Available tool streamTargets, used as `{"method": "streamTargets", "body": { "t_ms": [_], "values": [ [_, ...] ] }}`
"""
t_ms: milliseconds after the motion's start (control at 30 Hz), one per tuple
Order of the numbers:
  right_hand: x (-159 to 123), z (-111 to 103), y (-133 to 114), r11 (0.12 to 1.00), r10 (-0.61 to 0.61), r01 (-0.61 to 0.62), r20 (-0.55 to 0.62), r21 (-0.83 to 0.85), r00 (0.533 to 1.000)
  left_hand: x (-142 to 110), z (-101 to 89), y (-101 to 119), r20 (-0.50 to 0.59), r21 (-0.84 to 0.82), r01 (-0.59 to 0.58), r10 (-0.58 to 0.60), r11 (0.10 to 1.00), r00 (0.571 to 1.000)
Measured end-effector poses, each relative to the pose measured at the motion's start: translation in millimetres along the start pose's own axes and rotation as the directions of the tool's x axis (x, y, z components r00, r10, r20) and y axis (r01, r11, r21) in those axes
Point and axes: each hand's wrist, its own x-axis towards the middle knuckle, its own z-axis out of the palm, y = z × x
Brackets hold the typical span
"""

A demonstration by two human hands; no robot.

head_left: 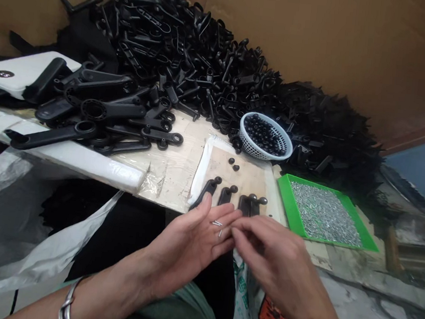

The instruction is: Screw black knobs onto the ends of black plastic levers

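Palm up below the table's front edge, my left hand (200, 233) lies flat with its fingers stretched out. A few small silvery metal pins (217, 223) rest loose on its fingers; whether they are screws or rivets I cannot tell. My right hand (269, 250) is beside it, thumb and index finger pinched together at the left fingertips. What sits in that pinch is hidden. Just beyond my hands, several black plastic crank handles with round knobs (226, 195) lie in a row at the table edge. Two loose black knobs (233, 164) lie farther back.
A pale blue basket (244, 143) holds many black knobs. To the right, a green tray (288, 194) is full of silvery pins. Black handle parts (108, 112) are stacked at left, with a large heap of black parts (192, 52) behind. A white plastic bag (37, 263) hangs at lower left.
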Motion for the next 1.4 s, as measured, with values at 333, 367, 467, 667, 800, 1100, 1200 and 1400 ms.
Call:
{"method": "streamTargets", "body": {
  "t_ms": [333, 367, 467, 667, 800, 1100, 1200, 1400],
  "values": [
    [44.1, 1.2, 32.1, 0.991, 0.066, -0.074, -0.079, -0.110, 0.995, -1.9, -2.0, 4.6, -0.036, -0.029, 0.020, -0.021, 0.999, 0.999],
    [45.6, 2.9, 33.0, 0.990, 0.070, -0.078, -0.074, -0.116, 0.995, -2.2, -1.5, 5.1, -0.041, -0.028, 0.021, -0.023, 0.999, 0.999],
    [47.6, 5.1, 34.2, 0.985, 0.088, -0.097, -0.063, -0.146, 0.994, -2.1, -1.0, 6.5, -0.045, -0.025, 0.024, -0.025, 0.999, 0.999],
    [51.1, 2.0, 31.8, 0.958, 0.066, -0.063, 0.003, -0.281, 0.998, -0.2, -0.2, 7.1, -0.033, -0.013, 0.033, -0.034, 0.999, 0.999],
    [55.6, 2.6, 30.1, 0.938, 0.069, -0.051, 0.040, -0.344, 0.997, 0.4, 1.2, 7.7, -0.045, 0.012, 0.032, -0.031, 0.999, 0.999],
    [43.0, -8.9, 15.1, 0.981, -0.056, 0.045, -0.052, -0.187, 0.997, 1.2, 1.3, 7.2, -0.034, -0.038, 0.008, -0.009, 0.999, 0.999],
    [23.9, -7.3, 1.7, 0.964, -0.258, 0.256, 0.019, 0.072, 0.966, 1.5, 4.7, 8.1, -0.035, -0.029, -0.023, 0.022, 0.999, 0.999],
    [0.9, 13.6, -9.4, 0.971, -0.238, 0.238, 0.017, -0.006, 0.971, 1.3, 8.6, 8.3, -0.079, -0.008, -0.002, 0.002, 1.000, 0.997]
  ]
}}
